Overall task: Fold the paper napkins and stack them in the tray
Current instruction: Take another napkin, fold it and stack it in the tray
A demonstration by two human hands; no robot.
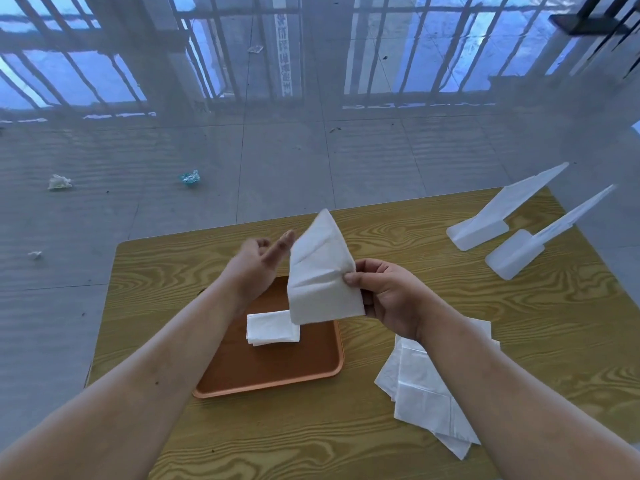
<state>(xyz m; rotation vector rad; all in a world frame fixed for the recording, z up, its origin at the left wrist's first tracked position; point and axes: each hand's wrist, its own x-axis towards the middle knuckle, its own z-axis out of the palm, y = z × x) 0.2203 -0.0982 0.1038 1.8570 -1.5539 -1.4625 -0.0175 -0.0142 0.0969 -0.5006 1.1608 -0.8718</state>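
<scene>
The right hand point(388, 296) pinches a partly folded white napkin point(320, 271) by its right edge, thumb on the near face and fingers behind it. The napkin hangs upright in the air above the far right corner of the orange tray point(270, 382), its top narrowing to a point and creases running across its face. The left hand point(258, 263) hovers just beside the napkin's left edge, fingers spread loosely and holding nothing; whether a fingertip touches the paper cannot be told.

The tray sits near the middle of the wood-grain table point(346, 438), slightly toward the left edge. Inside it, toward the far side, lies a folded napkin stack point(272, 329), partly hidden behind the raised napkin. On the table right of the tray, near the right forearm, a loose pile of unfolded napkins point(426, 400) lies flat. Two white plastic stands point(498, 220) rest at the far right corner of the table, side by side.
</scene>
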